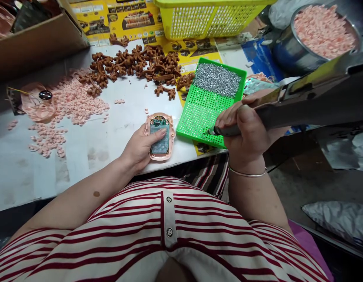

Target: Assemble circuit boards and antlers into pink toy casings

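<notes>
My left hand point(140, 147) grips a pink plastic housing point(159, 157) at the table's front edge, thumb laid across its face. Inside the housing sit a green circuit board point(158, 122) and a bluish translucent plate point(160, 141). In my right hand point(248, 125) is a dark power screwdriver point(281, 113), its fingers wrapped round the body. The driver's tip point(211, 131) points left, over the near part of a green perforated tray point(195, 111). A heap of small silver screws point(218, 79) fills the tray's far end. Whether the tip touches the tray I cannot tell.
Brown branch-shaped plastic parts point(134, 64) lie piled at the back. Small pink pieces point(78, 98) spread across the left. A cardboard box point(37, 43) stands back left, a yellow basket point(213, 19) at the back, and a metal bowl point(287, 51) of pink parts back right.
</notes>
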Tool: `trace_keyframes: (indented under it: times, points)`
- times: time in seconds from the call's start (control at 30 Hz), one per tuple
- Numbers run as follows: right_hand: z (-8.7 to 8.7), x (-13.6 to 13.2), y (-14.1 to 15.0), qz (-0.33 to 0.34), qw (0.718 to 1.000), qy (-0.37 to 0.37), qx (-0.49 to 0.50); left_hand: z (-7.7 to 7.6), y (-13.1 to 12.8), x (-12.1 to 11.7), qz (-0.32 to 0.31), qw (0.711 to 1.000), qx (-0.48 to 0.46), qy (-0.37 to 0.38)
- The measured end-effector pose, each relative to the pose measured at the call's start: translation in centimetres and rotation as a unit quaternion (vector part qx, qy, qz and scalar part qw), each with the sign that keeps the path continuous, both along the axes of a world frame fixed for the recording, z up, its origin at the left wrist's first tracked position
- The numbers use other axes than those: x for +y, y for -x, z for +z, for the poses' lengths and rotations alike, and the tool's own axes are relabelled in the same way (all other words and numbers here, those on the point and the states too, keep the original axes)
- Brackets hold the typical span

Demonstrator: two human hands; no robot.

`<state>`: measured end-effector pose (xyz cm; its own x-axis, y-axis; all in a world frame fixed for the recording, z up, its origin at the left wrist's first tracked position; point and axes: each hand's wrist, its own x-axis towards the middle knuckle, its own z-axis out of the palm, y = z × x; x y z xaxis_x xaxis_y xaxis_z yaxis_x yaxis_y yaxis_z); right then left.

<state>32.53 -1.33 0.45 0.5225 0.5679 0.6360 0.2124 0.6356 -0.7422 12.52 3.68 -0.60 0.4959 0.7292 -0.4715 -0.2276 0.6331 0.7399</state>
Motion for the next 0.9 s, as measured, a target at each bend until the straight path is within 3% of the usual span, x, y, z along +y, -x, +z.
trace_keyframes:
  times: [0.2,0.33,0.47,0.57,0.67,0.9]
  points:
    - [-0.3,0.2,0.0,-0.031,0.999,-0.008,0.007,0.2,0.7,-0.2,-0.026,0.999,0.002,0.023]
    - [1.8,-0.3,1.2,-0.034,0.998,-0.049,0.016,0.6,1.9,-1.1,-0.104,0.993,-0.006,0.050]
    - [4.4,-1.0,3.2,0.040,0.998,-0.036,0.021,0.8,2.1,-2.0,-0.159,0.986,0.023,0.042]
    - [5.3,-0.5,5.1,0.105,0.990,-0.089,0.020,0.8,1.7,-2.1,-0.165,0.984,0.055,0.040]
    - [5.1,0.5,6.9,0.106,0.987,-0.114,0.047,0.8,1.3,-2.0,-0.159,0.984,0.077,0.038]
    - [3.6,0.6,8.1,0.093,0.994,-0.033,0.046,0.8,1.4,-1.9,-0.165,0.983,0.078,0.024]
